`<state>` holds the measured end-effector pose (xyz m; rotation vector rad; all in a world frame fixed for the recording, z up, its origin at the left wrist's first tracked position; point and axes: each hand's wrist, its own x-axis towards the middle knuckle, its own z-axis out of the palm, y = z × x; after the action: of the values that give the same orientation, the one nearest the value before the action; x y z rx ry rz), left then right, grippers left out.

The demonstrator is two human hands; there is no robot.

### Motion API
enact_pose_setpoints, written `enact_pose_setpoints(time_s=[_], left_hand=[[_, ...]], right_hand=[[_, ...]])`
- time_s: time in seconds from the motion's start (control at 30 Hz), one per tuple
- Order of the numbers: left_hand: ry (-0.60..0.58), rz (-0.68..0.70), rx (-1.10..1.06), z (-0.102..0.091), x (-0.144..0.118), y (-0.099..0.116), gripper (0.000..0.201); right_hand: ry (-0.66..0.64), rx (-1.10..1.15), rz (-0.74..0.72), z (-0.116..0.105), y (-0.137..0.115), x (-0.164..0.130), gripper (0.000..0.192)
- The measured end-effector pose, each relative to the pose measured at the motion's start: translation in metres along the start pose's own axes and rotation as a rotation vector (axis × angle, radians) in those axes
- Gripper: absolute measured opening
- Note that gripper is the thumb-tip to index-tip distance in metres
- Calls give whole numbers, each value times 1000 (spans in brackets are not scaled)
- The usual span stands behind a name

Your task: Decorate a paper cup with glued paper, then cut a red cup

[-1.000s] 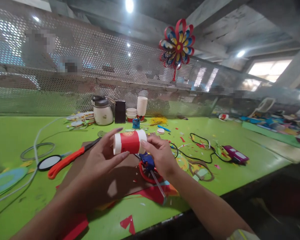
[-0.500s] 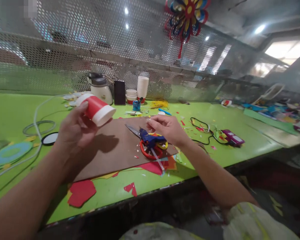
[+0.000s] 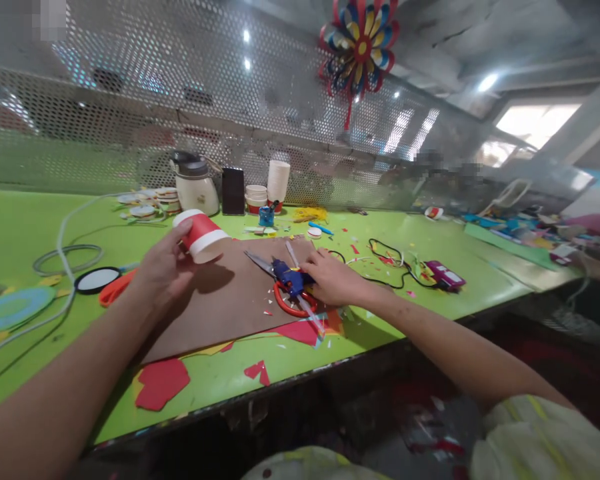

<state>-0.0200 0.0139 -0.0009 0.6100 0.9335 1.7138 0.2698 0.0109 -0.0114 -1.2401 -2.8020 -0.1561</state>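
My left hand (image 3: 173, 263) is closed round a white paper cup (image 3: 203, 235) with a red band, held tilted on its side above the brown board (image 3: 205, 313). On the board lies a blue hot glue gun (image 3: 289, 279) with a clear glue stick (image 3: 311, 315) poking out of its back. My right hand (image 3: 333, 277) has its fingers bent round the glue gun's grip, which they partly hide. Under the gun rest scissors (image 3: 285, 305) with red handles, their blades pointing to the back left.
At the back stand a kettle (image 3: 196, 190), a phone (image 3: 233, 191) and stacked cups (image 3: 279, 180). A white cable (image 3: 63, 247) runs down the left, beside an orange ring (image 3: 115, 288). Red paper scraps (image 3: 163, 385) lie near the front edge. A purple device (image 3: 445, 275) sits right.
My right hand has come down from above the board onto the glue gun. My left hand still holds the cup, now slightly lower. The view has swung a little to the right.
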Motion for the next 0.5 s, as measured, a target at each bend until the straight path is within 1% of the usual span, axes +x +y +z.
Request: enact_pose_setpoints(time_s=[0.13, 0.2, 0.27, 0.37, 0.5], left_hand=[[-42, -31, 28, 0, -1, 1, 18], [-50, -35, 32, -2, 0, 3, 17], [-52, -34, 34, -4, 1, 3, 17], [-72, -48, 48, -9, 4, 0, 15], [-126, -110, 101, -11, 5, -6, 16]], right_hand=[[-29, 43, -11, 10, 8, 14, 40], [-17, 69, -5, 13, 15, 14, 40], [9, 99, 8, 12, 27, 10, 43], [58, 139, 58, 5, 63, 0, 51], [108, 152, 186, -14, 129, -4, 41]])
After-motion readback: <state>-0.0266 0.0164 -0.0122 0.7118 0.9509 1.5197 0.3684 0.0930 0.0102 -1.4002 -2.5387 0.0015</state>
